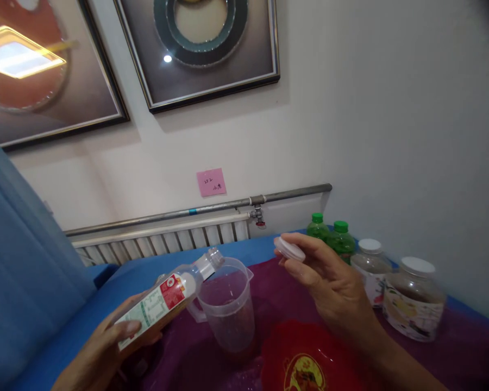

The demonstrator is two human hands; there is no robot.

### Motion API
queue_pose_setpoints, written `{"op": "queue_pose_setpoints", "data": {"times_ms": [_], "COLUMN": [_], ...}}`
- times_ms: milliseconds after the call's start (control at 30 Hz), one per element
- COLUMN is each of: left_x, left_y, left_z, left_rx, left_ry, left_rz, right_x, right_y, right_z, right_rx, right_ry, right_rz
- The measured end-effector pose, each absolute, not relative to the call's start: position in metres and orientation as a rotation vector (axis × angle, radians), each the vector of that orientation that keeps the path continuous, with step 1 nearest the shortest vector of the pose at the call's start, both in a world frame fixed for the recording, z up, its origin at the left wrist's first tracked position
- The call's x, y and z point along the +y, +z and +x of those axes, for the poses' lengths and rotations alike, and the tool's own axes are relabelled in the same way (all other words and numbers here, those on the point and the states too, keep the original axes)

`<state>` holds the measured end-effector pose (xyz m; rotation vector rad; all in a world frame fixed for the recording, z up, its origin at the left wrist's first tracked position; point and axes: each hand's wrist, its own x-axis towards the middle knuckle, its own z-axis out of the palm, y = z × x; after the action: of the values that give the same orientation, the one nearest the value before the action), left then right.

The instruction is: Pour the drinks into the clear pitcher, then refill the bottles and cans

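My left hand (126, 326) is wrapped round a clear bottle (163, 298) with a white, green and red label. The bottle leans to the right, its uncapped mouth at the rim of a translucent measuring jug (232, 312). A little reddish liquid seems to lie low in the jug; I cannot tell whether anything flows from the bottle. Right of the jug, my right hand (330, 277) pinches a white round lid (289, 249) between thumb and fingers, held in the air apart from the jug.
A red dish or sheet with a yellow print (305, 372) lies in front. Two green-capped bottles (341, 239) and two white-lidded jars (413, 298) stand at the right. Purple cloth (269, 282) covers part of the blue table (236, 251). Behind are a radiator (167, 239) and pipe (224, 206).
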<state>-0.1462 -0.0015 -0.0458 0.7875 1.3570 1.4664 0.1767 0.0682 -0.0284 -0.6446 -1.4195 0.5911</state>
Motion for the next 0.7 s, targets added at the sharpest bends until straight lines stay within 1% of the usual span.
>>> {"op": "queue_pose_setpoints", "data": {"times_ms": [133, 233, 367, 600, 700], "left_x": [-0.003, -0.003, -0.002, 0.02, 0.022], "left_y": [-0.038, -0.024, -0.001, 0.026, 0.034], "left_z": [-0.164, -0.169, -0.152, -0.107, -0.088], "left_rx": [1.457, 1.615, 1.712, 1.646, 1.692], "left_ry": [1.375, 1.393, 1.583, 1.995, 2.034], "left_rz": [0.84, 0.908, 0.926, 1.115, 1.18], "right_x": [0.066, 0.066, 0.067, 0.067, 0.066], "right_y": [-0.028, -0.029, -0.032, -0.028, -0.024], "right_z": [0.178, 0.178, 0.177, 0.176, 0.176], "right_rx": [-1.479, -1.51, -1.554, -1.663, -1.719], "right_ry": [0.515, 0.463, 0.442, 0.335, 0.279], "right_rz": [-0.659, -0.624, -0.6, -0.601, -0.608]}}
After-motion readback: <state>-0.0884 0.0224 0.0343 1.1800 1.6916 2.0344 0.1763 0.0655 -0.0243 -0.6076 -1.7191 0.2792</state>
